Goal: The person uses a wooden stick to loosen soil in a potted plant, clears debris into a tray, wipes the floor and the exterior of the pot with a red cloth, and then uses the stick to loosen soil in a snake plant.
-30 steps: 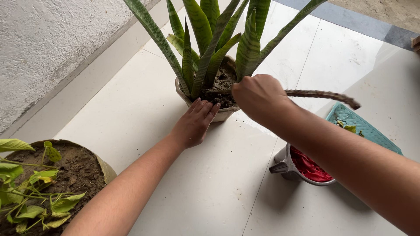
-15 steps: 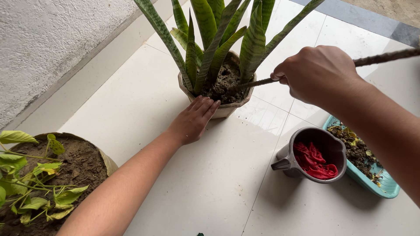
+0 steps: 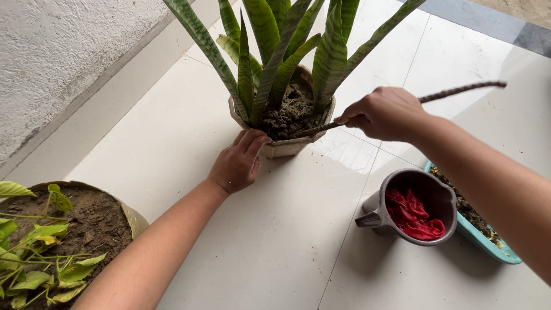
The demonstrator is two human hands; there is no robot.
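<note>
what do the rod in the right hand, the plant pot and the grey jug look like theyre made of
Rod held in the right hand: probably steel rebar, dull brown and rusty-looking, with a ribbed, twisted surface.
Plant pot, touched by the left hand: likely plastic or glazed ceramic, cream and smooth with flat facets; the look leaves it open.
Grey jug: apparently moulded plastic, matte, with a thin rim and one-piece handle.

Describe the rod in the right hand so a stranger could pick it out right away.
Start at the tall striped-leaf plant in the pale pot. The right hand holds a thin dark ridged rod, its tip in the soil. It is the only long, straight tool here.
</note>
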